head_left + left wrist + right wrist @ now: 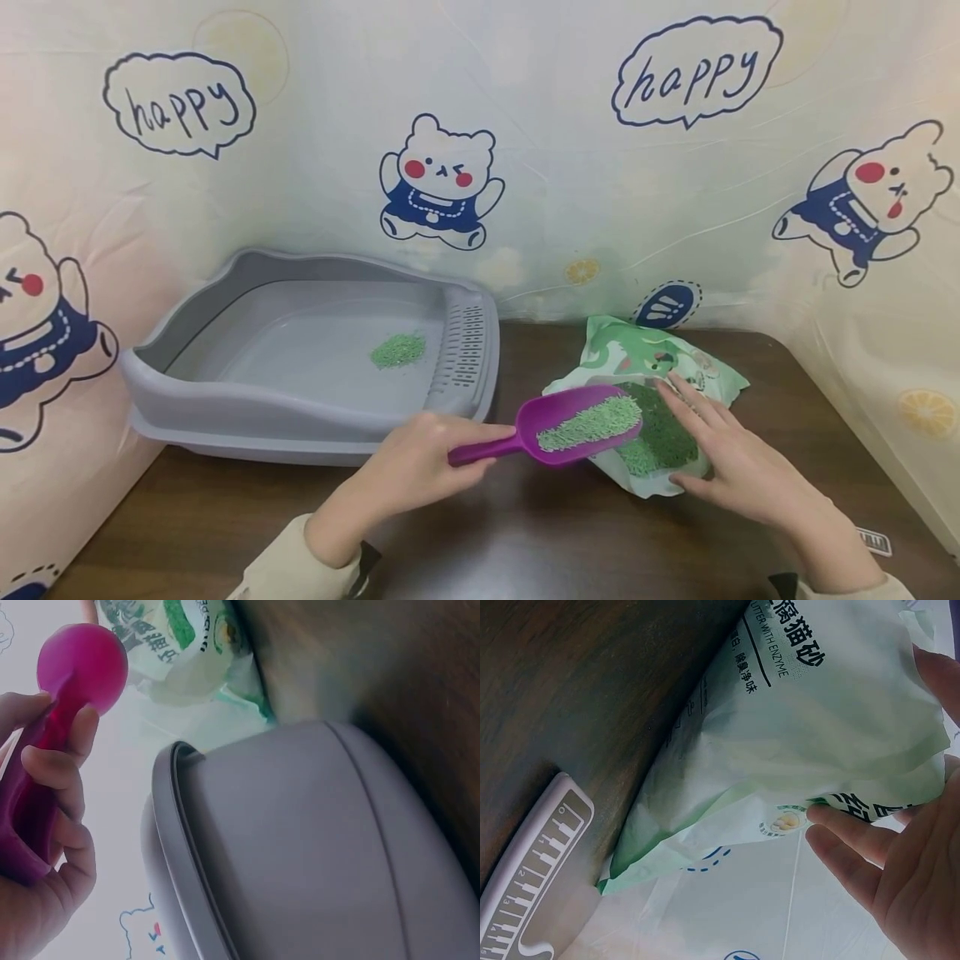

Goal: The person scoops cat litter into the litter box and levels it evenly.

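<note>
The person's left hand (408, 467) grasps the handle of a purple plastic scoop with a rounded, open trough (542, 427); a heap of thin, pale green litter pellets (596, 423) lies in the trough, which is held over the near left edge of a green-and-white printed plastic bag (615, 343); the bag lies with its mouth open on the dark brown wooden tabletop (555, 533), more green pellets showing inside. The right hand (738, 462) grips nothing; its fingers are extended against the right side of the bag, seemingly steadying it.

Left of the bag stands a large grey plastic litter tray with high curved walls (262, 425); one small pile of green pellets (399, 351) lies on its floor, near the slotted panel.

Judging by this, the filling is at an early stage; one small portion is in the tray and a further scoopful is loaded but not yet tipped out; most of the tray floor is bare, and a good deal of litter seems left in the bag.
</note>
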Available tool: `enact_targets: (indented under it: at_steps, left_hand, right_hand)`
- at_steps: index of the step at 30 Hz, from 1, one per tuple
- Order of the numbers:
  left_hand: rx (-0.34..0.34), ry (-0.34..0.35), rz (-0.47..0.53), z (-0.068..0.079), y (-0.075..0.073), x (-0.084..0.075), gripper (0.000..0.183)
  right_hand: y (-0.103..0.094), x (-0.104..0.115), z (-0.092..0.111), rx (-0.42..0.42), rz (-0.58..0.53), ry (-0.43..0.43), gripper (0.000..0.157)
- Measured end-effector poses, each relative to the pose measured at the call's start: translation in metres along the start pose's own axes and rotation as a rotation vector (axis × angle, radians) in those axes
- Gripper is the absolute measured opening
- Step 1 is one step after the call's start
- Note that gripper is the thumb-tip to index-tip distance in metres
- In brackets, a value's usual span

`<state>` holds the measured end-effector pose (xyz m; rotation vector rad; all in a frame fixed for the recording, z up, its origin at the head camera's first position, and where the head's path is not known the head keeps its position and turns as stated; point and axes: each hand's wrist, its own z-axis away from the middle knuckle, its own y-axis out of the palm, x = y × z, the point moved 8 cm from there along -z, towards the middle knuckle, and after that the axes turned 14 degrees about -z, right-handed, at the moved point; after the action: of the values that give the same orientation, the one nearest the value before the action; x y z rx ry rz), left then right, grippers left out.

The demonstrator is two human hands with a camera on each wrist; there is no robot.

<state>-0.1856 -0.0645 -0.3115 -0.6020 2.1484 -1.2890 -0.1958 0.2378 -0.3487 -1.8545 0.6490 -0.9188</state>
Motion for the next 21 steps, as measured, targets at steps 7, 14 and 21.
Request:
enact_targets:
  at_steps: [7,14,21]
  left_hand:
    - [-0.021,-0.007,0.000,0.003,-0.009,0.007,0.039]
    - [-0.049,0.005,0.010,0.009,-0.018,0.013,0.039]
    - [-0.044,-0.045,-0.039,0.017,-0.028,0.022,0.038]
  right_hand:
    - [0.000,0.000,0.000,-0.006,0.005,-0.004,0.116]
    - [0.000,0.001,0.000,-0.013,0.012,-0.015,0.116]
    - [0.001,0.000,0.000,-0.005,0.000,-0.001,0.116]
